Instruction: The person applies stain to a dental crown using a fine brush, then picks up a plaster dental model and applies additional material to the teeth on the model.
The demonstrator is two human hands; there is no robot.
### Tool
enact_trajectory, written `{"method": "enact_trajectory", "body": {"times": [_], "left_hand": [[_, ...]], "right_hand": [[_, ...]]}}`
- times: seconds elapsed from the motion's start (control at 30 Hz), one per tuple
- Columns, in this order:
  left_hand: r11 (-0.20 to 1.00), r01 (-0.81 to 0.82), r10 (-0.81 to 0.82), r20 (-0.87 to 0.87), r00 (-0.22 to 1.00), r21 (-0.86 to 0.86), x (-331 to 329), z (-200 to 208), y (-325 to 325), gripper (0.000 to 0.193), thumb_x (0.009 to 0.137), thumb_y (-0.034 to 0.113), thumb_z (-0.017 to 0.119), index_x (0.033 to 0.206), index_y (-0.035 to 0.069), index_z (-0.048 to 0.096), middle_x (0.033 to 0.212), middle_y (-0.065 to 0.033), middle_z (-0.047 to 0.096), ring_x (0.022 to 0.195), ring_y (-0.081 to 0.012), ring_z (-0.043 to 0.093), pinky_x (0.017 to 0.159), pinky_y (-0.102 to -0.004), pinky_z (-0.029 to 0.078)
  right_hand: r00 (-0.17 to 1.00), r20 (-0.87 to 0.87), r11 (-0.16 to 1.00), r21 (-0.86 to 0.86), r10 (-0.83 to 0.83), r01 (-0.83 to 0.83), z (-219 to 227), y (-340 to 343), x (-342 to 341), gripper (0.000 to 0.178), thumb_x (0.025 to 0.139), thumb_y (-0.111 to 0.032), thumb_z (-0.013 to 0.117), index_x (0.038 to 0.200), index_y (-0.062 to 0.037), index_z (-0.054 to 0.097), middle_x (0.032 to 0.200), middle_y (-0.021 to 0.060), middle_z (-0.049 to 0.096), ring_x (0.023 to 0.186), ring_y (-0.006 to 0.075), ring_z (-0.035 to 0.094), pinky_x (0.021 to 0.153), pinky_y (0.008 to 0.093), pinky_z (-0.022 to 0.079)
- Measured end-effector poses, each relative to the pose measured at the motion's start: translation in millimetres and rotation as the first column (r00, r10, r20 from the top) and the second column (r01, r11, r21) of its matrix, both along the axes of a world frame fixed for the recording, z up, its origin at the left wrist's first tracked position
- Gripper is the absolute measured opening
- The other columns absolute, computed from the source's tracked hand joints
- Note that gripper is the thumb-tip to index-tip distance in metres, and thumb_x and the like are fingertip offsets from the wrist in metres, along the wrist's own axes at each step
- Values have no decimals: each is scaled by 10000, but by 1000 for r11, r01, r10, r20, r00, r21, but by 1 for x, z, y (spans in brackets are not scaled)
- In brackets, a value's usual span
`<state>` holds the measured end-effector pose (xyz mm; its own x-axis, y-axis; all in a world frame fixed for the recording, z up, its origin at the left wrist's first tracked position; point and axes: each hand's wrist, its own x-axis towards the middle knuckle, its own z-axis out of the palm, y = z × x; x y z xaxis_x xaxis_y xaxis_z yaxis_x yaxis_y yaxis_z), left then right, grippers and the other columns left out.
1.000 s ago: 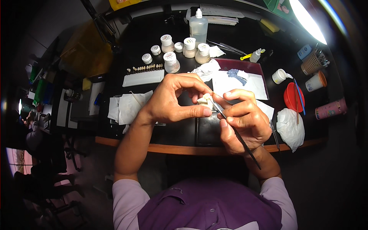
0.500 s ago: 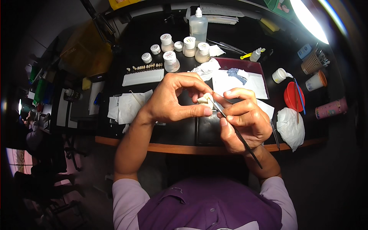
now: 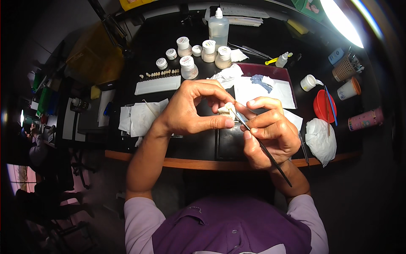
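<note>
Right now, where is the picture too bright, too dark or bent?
Head view: the lamp glares white, the wooden desk edge bows, and the lower corners go dark. Same head view: the dental model in the left hand is brightly lit, its fine detail hard to read.

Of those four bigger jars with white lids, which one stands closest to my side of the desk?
The front-left jar, just beyond the left hand and right of the tooth-shaped samples; the other three jars stand farther back.
</note>
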<state>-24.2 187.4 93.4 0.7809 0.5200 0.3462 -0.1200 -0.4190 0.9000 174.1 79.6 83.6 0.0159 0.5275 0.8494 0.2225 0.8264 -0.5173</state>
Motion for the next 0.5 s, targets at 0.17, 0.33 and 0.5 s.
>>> {"method": "enact_trajectory", "body": {"times": [0.17, 0.33, 0.5], "left_hand": [[1000, 0, -1, 19, 1000, 26, -1, -1, 0, 369, 747, 118, 895, 1054, -31, 754, 972, -92, 719, 865, -137, 598, 860, -302, 477], [999, 6, -5, 11, 1000, -35, 0, 0, -1, 365, 743, 103, 893, 1054, -28, 755, 966, -84, 710, 844, -124, 581, 837, -295, 466], [998, -35, 35, -11, 999, -42, 0, 3, -1, 370, 734, 114, 895, 1047, -25, 756, 974, -80, 702, 859, -127, 588, 823, -276, 449]], "right_hand": [[1000, 1, 1000, -6, 2, -2, 1, -1, -1, 183, 681, 135, 693, 772, 22, 583, 807, 143, 668, 1063, 365, 679, 882, 440, 653], [1000, -11, 1000, 2, 14, -14, 1, -1, -1, 184, 681, 126, 679, 790, 16, 580, 790, 135, 660, 1045, 365, 674, 867, 435, 656], [998, -54, 999, -36, -24, 22, 11, -10, 8, 204, 678, 111, 673, 816, -12, 587, 779, 128, 662, 998, 344, 652, 824, 433, 626]]}}
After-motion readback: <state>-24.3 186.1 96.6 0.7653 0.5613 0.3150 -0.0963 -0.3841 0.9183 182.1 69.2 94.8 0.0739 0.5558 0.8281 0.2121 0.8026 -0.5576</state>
